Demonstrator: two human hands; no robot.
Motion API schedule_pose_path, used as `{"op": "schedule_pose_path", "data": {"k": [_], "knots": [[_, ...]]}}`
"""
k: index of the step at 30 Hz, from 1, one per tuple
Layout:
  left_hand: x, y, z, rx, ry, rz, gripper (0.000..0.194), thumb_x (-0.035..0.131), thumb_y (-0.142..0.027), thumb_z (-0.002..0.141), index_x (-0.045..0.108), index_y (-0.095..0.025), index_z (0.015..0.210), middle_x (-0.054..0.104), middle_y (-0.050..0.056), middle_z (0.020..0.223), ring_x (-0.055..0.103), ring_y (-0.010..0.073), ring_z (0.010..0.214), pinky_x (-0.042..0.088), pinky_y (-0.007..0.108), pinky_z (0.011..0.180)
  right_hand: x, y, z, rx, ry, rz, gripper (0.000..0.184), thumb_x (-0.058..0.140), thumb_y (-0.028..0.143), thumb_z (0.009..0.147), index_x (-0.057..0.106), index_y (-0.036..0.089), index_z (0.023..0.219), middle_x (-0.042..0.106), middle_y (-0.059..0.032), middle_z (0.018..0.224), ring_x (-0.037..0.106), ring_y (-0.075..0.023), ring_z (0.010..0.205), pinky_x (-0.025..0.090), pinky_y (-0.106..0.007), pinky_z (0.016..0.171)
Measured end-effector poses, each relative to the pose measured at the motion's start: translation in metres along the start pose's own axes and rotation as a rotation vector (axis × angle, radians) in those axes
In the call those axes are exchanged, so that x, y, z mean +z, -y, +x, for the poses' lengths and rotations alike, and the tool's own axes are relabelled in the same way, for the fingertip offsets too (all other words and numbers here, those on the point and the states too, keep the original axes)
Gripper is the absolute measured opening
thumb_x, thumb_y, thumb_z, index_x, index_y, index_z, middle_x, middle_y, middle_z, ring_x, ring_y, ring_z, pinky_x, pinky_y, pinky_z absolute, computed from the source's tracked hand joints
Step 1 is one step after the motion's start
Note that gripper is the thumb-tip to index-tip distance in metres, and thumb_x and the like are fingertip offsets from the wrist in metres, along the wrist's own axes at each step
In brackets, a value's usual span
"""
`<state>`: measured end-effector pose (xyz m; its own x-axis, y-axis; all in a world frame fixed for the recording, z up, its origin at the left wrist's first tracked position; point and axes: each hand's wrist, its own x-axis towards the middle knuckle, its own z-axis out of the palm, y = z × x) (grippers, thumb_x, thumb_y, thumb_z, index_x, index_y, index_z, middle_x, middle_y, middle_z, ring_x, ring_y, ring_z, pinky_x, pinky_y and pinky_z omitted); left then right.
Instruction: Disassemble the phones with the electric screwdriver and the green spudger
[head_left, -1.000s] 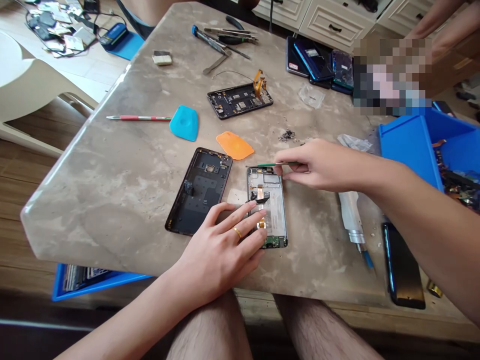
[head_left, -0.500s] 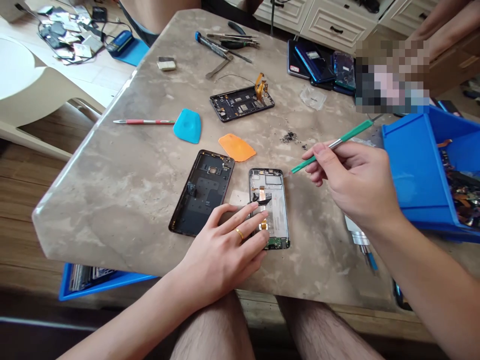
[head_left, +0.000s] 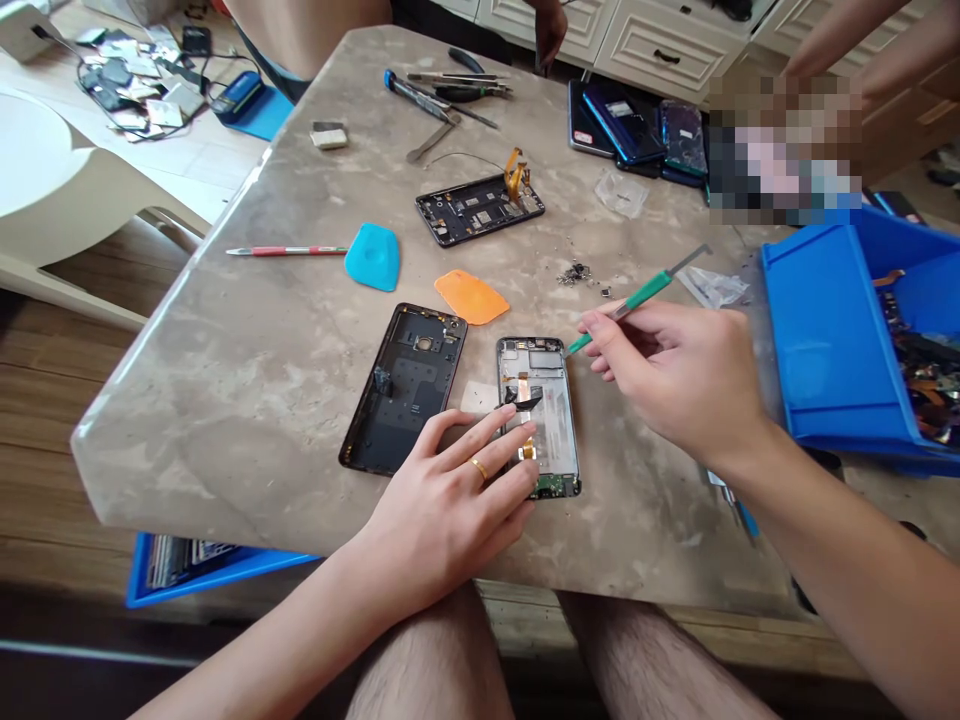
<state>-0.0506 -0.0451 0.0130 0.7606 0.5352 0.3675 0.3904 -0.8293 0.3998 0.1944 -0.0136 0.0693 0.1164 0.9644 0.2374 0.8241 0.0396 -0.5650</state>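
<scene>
An opened phone [head_left: 551, 410] lies on the table before me, its metal frame, ribbon cable and green circuit board bare. My left hand [head_left: 457, 490] rests flat across its lower left part, fingers spread and holding nothing. Pinched in my right hand [head_left: 675, 375] is a green-handled pry tool [head_left: 646, 292] with a hooked metal far end. Its near tip touches or almost touches the phone's upper right edge. Left of the phone, a dark back cover [head_left: 405, 390] lies inner side up, partly behind my left fingers.
Orange [head_left: 472, 297] and blue [head_left: 373, 257] plastic pieces, a red pen-like tool [head_left: 292, 251] and another opened phone [head_left: 480, 210] lie farther back. Small screws [head_left: 574, 275] are heaped near the right hand. A blue bin [head_left: 832, 330] of parts stands right; other people are across the table.
My right hand has moved slightly left and down with the pry tool, bringing its tip to the phone's edge. My left hand stays put. A person's hand now shows at the back.
</scene>
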Motion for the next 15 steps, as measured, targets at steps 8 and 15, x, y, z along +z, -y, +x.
{"op": "schedule_pose_path", "data": {"k": [8,15], "knots": [[-0.0002,-0.0004,0.0003,0.004,0.001,0.006,0.015,0.057,-0.027,0.107,0.067,-0.019,0.115,0.067,0.006,0.146,0.057,0.0277,0.143,0.036,0.048,0.113,-0.0033,0.0075,-0.0023,-0.034,0.041,-0.075,0.031,0.063,0.042,0.103,0.079,0.022,0.087,0.081,-0.0066,0.081,0.075,-0.0245,0.068,0.056,-0.038,0.067],[-0.0008,0.0000,0.0004,-0.001,0.006,-0.007,0.014,0.059,-0.026,0.106,0.067,-0.019,0.115,0.067,0.006,0.147,0.057,0.0273,0.143,0.036,0.048,0.112,-0.0017,0.0038,0.0011,0.087,0.046,0.036,0.031,0.067,0.042,0.100,0.078,0.020,0.082,0.078,-0.0077,0.075,0.073,-0.0235,0.067,0.058,-0.039,0.068]]}}
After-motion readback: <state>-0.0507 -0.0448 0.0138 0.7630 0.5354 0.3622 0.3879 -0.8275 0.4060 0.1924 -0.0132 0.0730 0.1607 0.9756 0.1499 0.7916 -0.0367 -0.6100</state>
